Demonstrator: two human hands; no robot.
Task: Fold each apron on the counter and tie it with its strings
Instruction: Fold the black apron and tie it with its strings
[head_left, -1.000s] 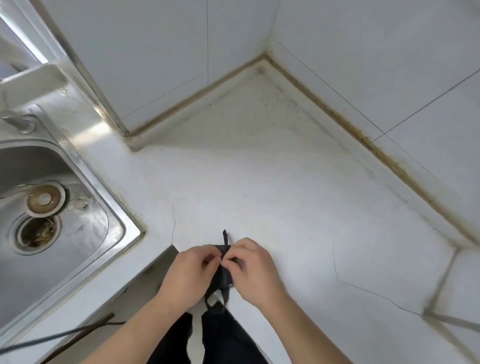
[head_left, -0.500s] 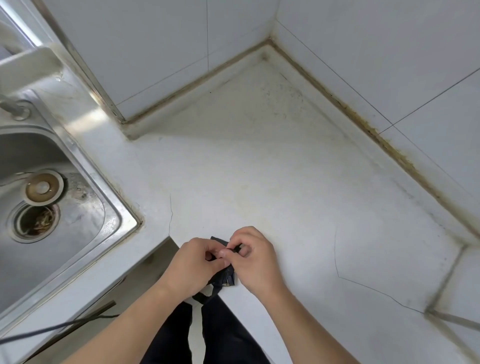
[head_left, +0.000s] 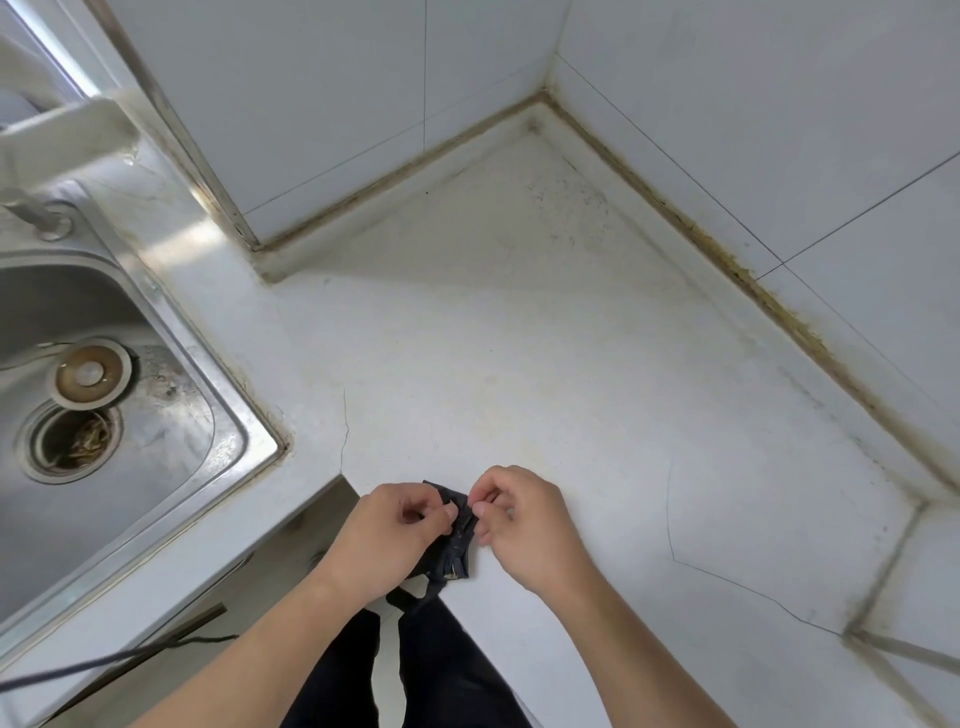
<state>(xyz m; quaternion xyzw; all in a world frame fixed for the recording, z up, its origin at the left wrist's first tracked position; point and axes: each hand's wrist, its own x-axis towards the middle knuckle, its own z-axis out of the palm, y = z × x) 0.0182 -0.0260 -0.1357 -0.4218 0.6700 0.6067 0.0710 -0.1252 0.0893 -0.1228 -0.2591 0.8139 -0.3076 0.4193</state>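
A small dark bundle of folded apron (head_left: 460, 545) sits at the near edge of the white counter (head_left: 519, 364), right at its inner corner. My left hand (head_left: 395, 535) pinches the bundle from the left. My right hand (head_left: 524, 525) pinches it from the right, thumb and forefinger meeting at the top of the bundle. A dark string loop (head_left: 421, 595) hangs below the bundle over the counter edge. Much of the bundle is hidden by my fingers.
A steel sink (head_left: 124, 415) with an open drain (head_left: 72, 441) and a loose plug (head_left: 88, 374) lies at the left. White tiled walls meet in a corner at the back. The counter has thin cracks near my hands. A dark cable (head_left: 104, 660) runs below the sink.
The string end that stuck up above the bundle a second ago is gone from view. My fingers have shifted on the bundle's top, and my right hand now sits a little apart from my left.
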